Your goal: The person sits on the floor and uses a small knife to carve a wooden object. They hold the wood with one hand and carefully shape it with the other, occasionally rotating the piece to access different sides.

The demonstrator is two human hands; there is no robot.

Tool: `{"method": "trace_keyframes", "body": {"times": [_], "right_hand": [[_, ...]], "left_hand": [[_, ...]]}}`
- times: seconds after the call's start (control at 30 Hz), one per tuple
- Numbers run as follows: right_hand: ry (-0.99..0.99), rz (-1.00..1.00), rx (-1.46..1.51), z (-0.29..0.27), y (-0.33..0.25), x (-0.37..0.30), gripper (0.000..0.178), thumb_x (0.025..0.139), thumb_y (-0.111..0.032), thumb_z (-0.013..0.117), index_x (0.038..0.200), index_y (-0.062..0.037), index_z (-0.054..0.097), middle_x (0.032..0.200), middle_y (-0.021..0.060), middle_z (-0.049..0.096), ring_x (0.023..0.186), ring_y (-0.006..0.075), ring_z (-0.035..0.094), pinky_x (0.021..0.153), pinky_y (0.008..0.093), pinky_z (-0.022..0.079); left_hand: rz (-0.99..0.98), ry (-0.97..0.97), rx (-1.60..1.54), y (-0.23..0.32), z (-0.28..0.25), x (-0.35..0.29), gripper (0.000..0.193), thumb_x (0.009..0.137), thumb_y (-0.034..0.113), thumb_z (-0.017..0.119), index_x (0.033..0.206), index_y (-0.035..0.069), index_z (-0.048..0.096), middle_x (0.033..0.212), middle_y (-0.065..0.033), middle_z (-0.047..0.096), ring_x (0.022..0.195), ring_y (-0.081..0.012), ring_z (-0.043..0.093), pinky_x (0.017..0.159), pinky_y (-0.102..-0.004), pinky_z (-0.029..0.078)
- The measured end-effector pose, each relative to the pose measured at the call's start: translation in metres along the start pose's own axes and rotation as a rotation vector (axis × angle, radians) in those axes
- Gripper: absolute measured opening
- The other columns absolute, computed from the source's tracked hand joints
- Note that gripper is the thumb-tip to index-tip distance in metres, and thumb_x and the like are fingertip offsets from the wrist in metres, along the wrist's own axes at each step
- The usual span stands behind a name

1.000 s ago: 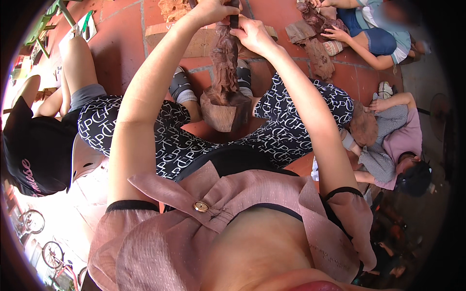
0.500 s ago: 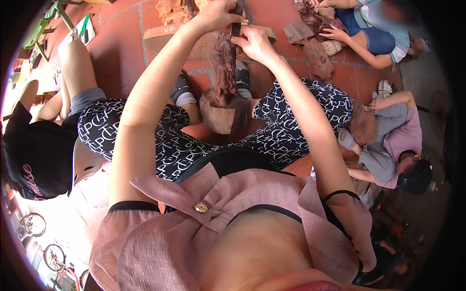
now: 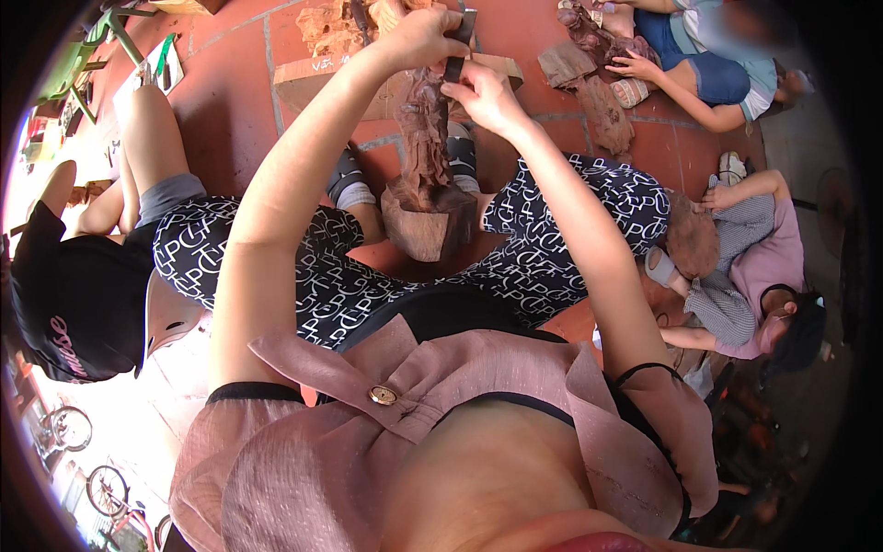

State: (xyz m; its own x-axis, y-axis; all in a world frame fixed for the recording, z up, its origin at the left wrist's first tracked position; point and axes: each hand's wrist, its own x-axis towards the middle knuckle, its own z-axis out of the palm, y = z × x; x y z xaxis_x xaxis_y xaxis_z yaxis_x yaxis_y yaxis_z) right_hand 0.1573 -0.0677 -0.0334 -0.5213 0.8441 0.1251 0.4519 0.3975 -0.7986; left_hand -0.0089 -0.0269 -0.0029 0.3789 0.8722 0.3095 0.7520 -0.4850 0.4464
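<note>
A reddish-brown carved wooden figure (image 3: 424, 133) stands between my legs, its rough block base (image 3: 430, 224) toward me. My left hand (image 3: 418, 41) is closed at its far end, thumb and fingers on a narrow dark strip (image 3: 466, 33) that looks like sandpaper. My right hand (image 3: 486, 97) pinches the near end of the strip, just right of the figure. The strip runs beside the top of the carving. Whether my left fingers also touch the wood is hidden.
Beyond the figure lies a pale wooden slab (image 3: 313, 85) with a lighter carving (image 3: 331, 32) on it. A co-worker at upper right handles a dark carving (image 3: 635, 48); another sits at right by a brown wood piece (image 3: 690, 235). Someone in a black cap (image 3: 64, 294) sits close at left.
Both hands and the strip have shifted slightly toward me, and the strip leans more to the right. The whole view has moved a little; the grips look the same.
</note>
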Motion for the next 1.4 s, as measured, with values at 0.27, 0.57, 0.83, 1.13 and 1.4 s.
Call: {"method": "trace_keyframes", "body": {"times": [0.27, 0.57, 0.83, 1.13, 1.4], "right_hand": [[0.039, 0.05, 0.085, 0.003, 0.019, 0.006, 0.03, 0.078, -0.007, 0.064, 0.108, -0.0122, 0.063, 0.09, 0.0083, 0.067, 0.085, 0.0142, 0.063, 0.077, 0.0276, 0.048], [0.092, -0.003, -0.114, 0.0, 0.001, 0.016, 0.03, 0.076, -0.008, 0.066, 0.106, -0.0101, 0.061, 0.084, 0.0118, 0.066, 0.075, 0.0209, 0.063, 0.071, 0.032, 0.049], [0.069, -0.156, -0.18, -0.004, -0.009, 0.014, 0.026, 0.074, -0.009, 0.066, 0.1, -0.0054, 0.061, 0.089, 0.0152, 0.064, 0.087, 0.0282, 0.063, 0.076, 0.0353, 0.049], [0.204, -0.237, -0.127, 0.008, -0.004, 0.01, 0.023, 0.079, -0.008, 0.064, 0.102, -0.0052, 0.061, 0.076, 0.0123, 0.064, 0.067, 0.0194, 0.062, 0.064, 0.0311, 0.048], [0.183, -0.067, -0.191, 0.008, 0.0, 0.005, 0.023, 0.079, -0.012, 0.066, 0.101, -0.0065, 0.062, 0.085, 0.0105, 0.066, 0.077, 0.0178, 0.064, 0.07, 0.03, 0.049]], "left_hand": [[0.03, 0.033, 0.151, 0.01, -0.007, 0.004, 0.026, 0.069, 0.033, 0.069, 0.075, 0.008, 0.062, 0.072, -0.0102, 0.061, 0.076, -0.0232, 0.056, 0.081, -0.0443, 0.03], [-0.26, -0.182, -0.638, -0.013, -0.004, 0.011, 0.015, 0.075, 0.013, 0.069, 0.08, 0.001, 0.061, 0.067, -0.005, 0.059, 0.063, -0.0139, 0.056, 0.057, -0.0302, 0.046], [-0.213, -0.161, -0.618, -0.015, -0.005, 0.005, 0.014, 0.077, 0.012, 0.068, 0.079, 0.002, 0.059, 0.066, -0.004, 0.055, 0.063, -0.014, 0.052, 0.06, -0.0302, 0.044], [-0.199, -0.192, -0.331, -0.015, -0.003, 0.015, 0.025, 0.073, 0.023, 0.071, 0.081, 0.001, 0.061, 0.069, -0.0108, 0.061, 0.068, -0.0197, 0.058, 0.065, -0.0344, 0.046], [-0.113, -0.191, -0.08, -0.001, -0.003, 0.007, 0.035, 0.075, 0.035, 0.063, 0.084, 0.001, 0.062, 0.073, -0.0153, 0.062, 0.072, -0.0285, 0.06, 0.071, -0.0398, 0.043]]}}
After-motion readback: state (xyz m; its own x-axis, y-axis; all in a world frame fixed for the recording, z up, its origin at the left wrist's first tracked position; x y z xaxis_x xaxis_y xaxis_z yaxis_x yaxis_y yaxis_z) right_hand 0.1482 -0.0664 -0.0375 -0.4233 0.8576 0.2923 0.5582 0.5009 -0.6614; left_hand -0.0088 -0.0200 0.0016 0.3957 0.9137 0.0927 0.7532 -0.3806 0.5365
